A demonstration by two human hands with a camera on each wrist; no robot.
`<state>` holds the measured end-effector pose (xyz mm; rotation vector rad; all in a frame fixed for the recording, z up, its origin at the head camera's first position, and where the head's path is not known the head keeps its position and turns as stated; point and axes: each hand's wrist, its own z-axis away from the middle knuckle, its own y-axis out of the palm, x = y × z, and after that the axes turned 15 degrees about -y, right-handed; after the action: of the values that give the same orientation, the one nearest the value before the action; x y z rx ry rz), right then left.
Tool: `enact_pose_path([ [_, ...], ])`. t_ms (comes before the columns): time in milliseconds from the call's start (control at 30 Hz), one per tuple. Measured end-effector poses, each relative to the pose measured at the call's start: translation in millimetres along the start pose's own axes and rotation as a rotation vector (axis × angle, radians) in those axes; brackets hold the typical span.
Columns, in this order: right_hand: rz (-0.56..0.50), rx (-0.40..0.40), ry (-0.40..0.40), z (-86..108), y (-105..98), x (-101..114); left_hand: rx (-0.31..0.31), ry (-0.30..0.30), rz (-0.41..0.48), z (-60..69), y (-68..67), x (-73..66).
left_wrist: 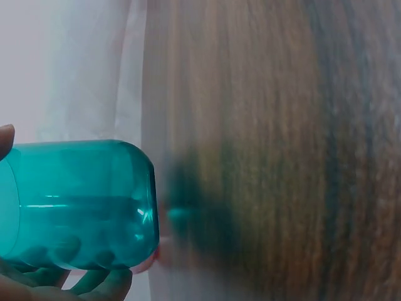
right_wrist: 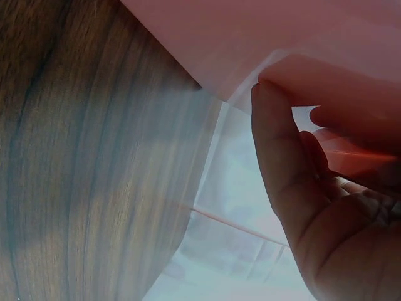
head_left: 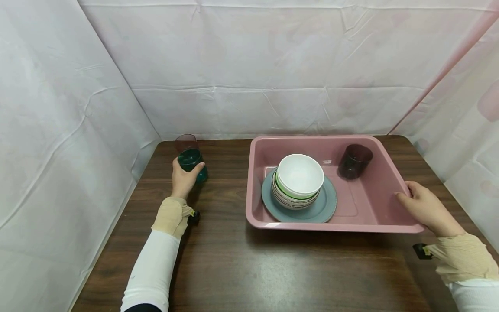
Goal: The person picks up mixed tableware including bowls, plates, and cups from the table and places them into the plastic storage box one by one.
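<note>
My left hand grips a clear teal cup near the back left of the table, thumb on one side and fingers on the other. Seen from the left wrist, the teal cup has its base close to the wood; whether it touches cannot be told. Just behind stands a clear purplish cup, partly hidden. At the right, my right hand holds the rim of a pink basin, its thumb over the inner side. The right wrist view shows the thumb against the pink wall, fingers beyond the rim.
Inside the basin, a blue-grey plate carries stacked bowls, a white bowl on top. A dark purple cup is at the basin's back right. White sheets enclose the brown wooden table at the back and sides.
</note>
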<state>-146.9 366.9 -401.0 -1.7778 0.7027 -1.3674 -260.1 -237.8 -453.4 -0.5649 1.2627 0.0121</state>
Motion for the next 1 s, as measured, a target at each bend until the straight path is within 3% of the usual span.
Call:
enact_pose_path([
  [167,-0.028,0.018,0.006,0.1,-1,2,0.015,0.040,-0.004,7.3,-1.8,-5.6],
  [400,-0.070,0.040,0.007,1.2,-1,5,0.053,0.148,0.015,17.2,-4.4,-19.3],
  [800,-0.064,0.025,0.014,-0.6,-2,4,0.266,0.281,0.083,54.2,-8.6,-60.7],
  [1000,-0.073,0.086,0.015,0.0,-8,3,0.350,0.345,0.080,75.9,-4.5,-84.1],
])
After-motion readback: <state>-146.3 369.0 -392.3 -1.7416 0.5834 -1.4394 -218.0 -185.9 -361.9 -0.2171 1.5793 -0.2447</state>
